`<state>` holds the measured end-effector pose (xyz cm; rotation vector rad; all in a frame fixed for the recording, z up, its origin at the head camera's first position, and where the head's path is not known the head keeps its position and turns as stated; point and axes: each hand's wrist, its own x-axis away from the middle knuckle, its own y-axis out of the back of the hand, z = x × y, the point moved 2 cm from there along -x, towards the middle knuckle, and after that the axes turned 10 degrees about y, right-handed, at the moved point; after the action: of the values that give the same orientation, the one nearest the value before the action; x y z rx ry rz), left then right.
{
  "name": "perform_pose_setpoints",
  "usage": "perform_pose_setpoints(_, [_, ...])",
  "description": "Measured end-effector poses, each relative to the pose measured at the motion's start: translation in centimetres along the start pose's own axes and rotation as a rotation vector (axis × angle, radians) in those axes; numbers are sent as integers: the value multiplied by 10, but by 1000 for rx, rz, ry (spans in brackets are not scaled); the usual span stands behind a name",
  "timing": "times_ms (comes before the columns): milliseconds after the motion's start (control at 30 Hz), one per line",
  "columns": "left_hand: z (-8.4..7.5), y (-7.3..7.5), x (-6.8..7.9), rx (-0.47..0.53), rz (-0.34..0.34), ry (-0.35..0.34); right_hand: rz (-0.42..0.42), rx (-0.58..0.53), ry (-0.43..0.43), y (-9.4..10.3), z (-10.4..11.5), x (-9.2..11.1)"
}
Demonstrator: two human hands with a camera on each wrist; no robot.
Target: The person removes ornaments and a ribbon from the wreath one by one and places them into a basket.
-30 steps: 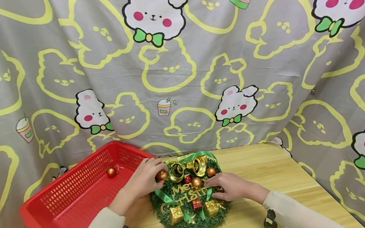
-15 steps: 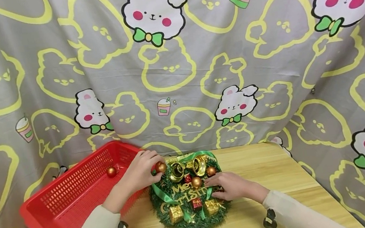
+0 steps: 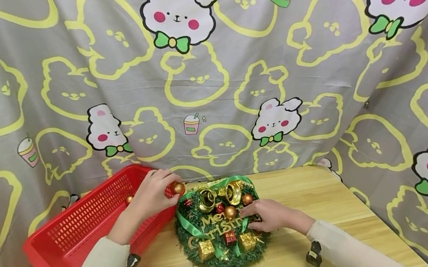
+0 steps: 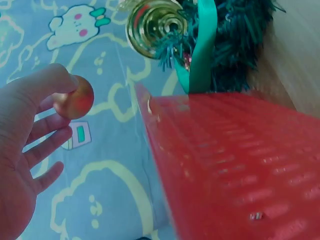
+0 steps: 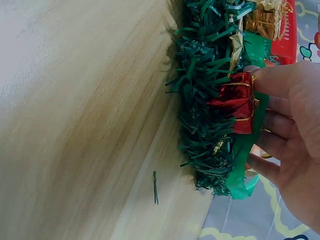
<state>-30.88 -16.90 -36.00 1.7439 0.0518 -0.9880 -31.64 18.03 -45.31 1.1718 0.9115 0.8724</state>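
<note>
My left hand pinches a copper-coloured Christmas ball between thumb and fingers, just above the right rim of the red basket. In the left wrist view the ball sits at the fingertips, with the other fingers spread loosely. A green Christmas wreath lies on the table, bearing gold bells, a gold "Merry Christmas" sign, wrapped boxes and green ribbon. My right hand rests on the wreath's right side, fingers relaxed. In the right wrist view its thumb touches beside a shiny red gift box.
Another ball lies in the basket, partly behind my left hand. Two copper balls, one of them at the centre, stay on the wreath. A short dark green strand lies on the wooden table. A patterned curtain hangs behind.
My left hand has lifted the copper ball off the wreath's upper left and carried it left to the basket's rim. My right hand has stayed on the wreath.
</note>
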Motion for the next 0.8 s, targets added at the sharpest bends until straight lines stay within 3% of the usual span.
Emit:
perform_pose_setpoints(600, [21,28,-4,17,-56,75,22,-13,-27,3,0,-1])
perform_pose_setpoints(800, [29,38,-4,16,-36,135,9,-8,-22,2,1,-1])
